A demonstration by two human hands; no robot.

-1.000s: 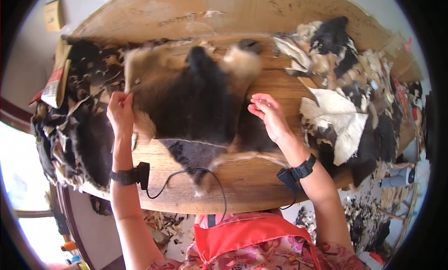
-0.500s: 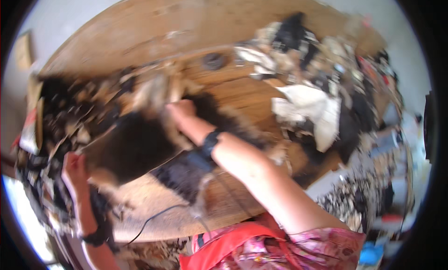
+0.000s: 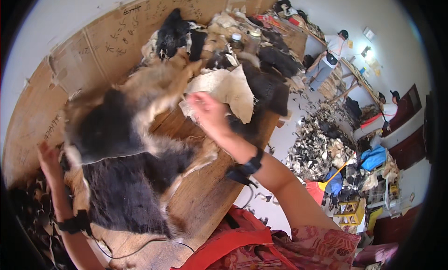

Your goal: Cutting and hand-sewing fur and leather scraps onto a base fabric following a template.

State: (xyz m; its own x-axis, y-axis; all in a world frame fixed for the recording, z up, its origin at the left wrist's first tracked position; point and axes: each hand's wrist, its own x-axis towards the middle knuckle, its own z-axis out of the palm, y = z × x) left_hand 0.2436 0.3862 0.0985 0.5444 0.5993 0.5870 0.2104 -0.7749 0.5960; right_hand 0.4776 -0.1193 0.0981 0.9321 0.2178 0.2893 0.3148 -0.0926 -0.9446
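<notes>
A fur pelt (image 3: 105, 128) with a black middle and tan edges lies over a second, darker pelt (image 3: 123, 195) on the wooden table. My left hand (image 3: 50, 162) is beside the upper pelt's left edge, fingers stretched upward and apart, nothing seen in them. To the right of that pelt, my right hand (image 3: 207, 112) is raised over the table, slightly blurred, with loosely extended fingers and nothing visible in it. Just behind it is a pale, bare-skinned hide piece (image 3: 238, 90). A black band circles each wrist.
Fur scraps and jars (image 3: 237, 40) crowd the table's far end. A cardboard wall (image 3: 102, 46) borders its far side. Dark scraps pile at the lower left. On the floor at right are a scrap heap (image 3: 312, 148) and a broom (image 3: 322, 186). Two people (image 3: 332, 53) stand far off.
The view has swung right. The pelt, earlier stretched between both hands, now lies on the darker pelt. My right hand has moved off it to the right; my left has come off its edge.
</notes>
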